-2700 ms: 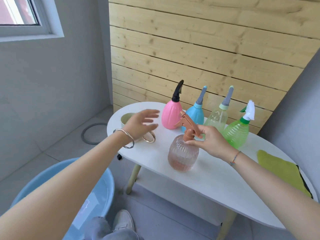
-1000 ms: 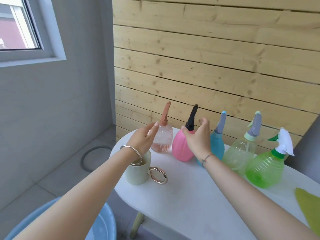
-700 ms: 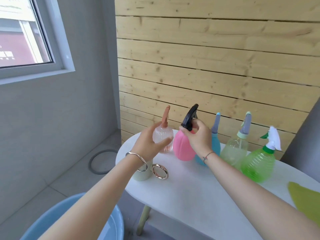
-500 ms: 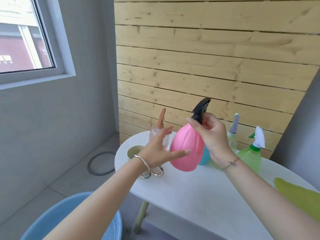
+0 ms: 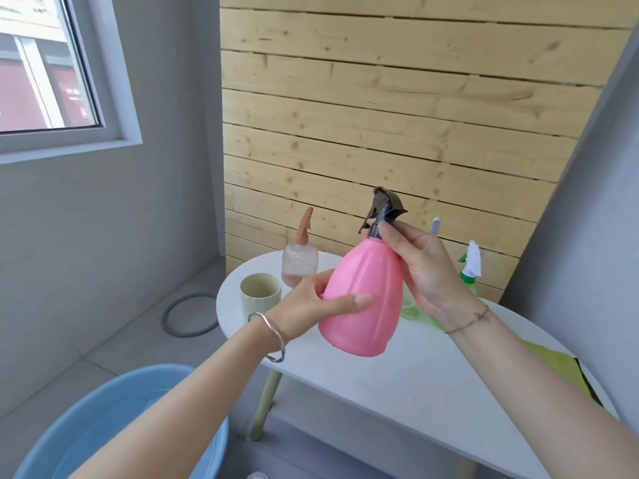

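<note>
Gripping the pink spray bottle above the worktop: left hand around its body, right hand at its neck.

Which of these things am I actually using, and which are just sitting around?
In hand: pink spray bottle, gripped by left hand at its body and right hand at its neck.
Lying about: peach spray bottle, beige cup, green spray bottle, blue basin, yellow-green cloth.

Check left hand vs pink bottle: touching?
Touching. Head view: left hand grips the pink bottle by its body, thumb laid across the front; right hand holds its neck.
</note>
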Motion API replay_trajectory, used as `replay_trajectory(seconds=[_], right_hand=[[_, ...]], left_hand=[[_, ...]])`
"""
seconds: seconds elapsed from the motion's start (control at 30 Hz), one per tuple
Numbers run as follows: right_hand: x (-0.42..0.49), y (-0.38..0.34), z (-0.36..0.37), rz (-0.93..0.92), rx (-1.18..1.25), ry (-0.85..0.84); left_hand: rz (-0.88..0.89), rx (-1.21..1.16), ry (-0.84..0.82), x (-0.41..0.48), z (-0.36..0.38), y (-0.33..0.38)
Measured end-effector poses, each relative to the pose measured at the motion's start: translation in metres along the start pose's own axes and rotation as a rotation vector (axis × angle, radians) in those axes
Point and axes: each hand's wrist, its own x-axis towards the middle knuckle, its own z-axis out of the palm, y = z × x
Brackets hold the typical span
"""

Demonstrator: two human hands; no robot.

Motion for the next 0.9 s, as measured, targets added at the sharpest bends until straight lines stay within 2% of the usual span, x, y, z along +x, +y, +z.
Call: replay_trajectory(seconds=[0.07,0.13,0.17,0.27,0.37,0.43,0.5,0.53,0.57,0.67,0.7,0.83,0.9], right_hand=[[-0.001,-0.003,0.002,0.052,0.112,-0.028],[-0.001,-0.004,0.004,0.060,0.160,-0.039],[0.000,-0.003,0.005,0.052,0.167,-0.024],[0.001,0.001,0.008,0.004,0.130,0.078],[0.002,0.002,0.010,-0.020,0.100,0.077],[0.002,-0.001,0.012,0.005,0.136,0.003],[0.002,-0.004,0.013,0.042,0.201,-0.044],[0.002,-0.004,0.014,0.045,0.226,-0.044],[0.001,-0.003,0.014,0.037,0.230,-0.022],[0.000,0.003,0.018,-0.026,0.096,0.094],[-0.002,0.005,0.020,-0.043,0.066,0.124],[-0.002,0.002,0.018,-0.043,0.008,0.125],[0.000,-0.002,0.014,0.016,0.039,0.056]], left_hand=[[-0.074,-0.228,-0.145,-0.007,-0.001,0.004],[-0.140,-0.356,-0.178,-0.011,-0.003,0.007],[-0.144,-0.318,-0.137,-0.010,-0.003,0.008],[-0.033,0.046,0.069,-0.007,0.003,0.013],[0.047,0.168,0.192,-0.005,0.005,0.012],[-0.012,0.014,0.098,-0.005,-0.002,0.010],[-0.140,-0.368,-0.028,-0.006,-0.008,0.010],[-0.181,-0.457,-0.021,-0.007,-0.008,0.010],[-0.184,-0.453,0.018,-0.002,-0.009,0.005],[-0.082,-0.046,0.200,0.002,0.004,0.006],[-0.038,-0.006,0.219,0.002,0.008,0.009],[-0.026,-0.007,0.179,0.003,0.011,0.016],[-0.114,-0.187,0.053,0.002,0.005,0.014]])
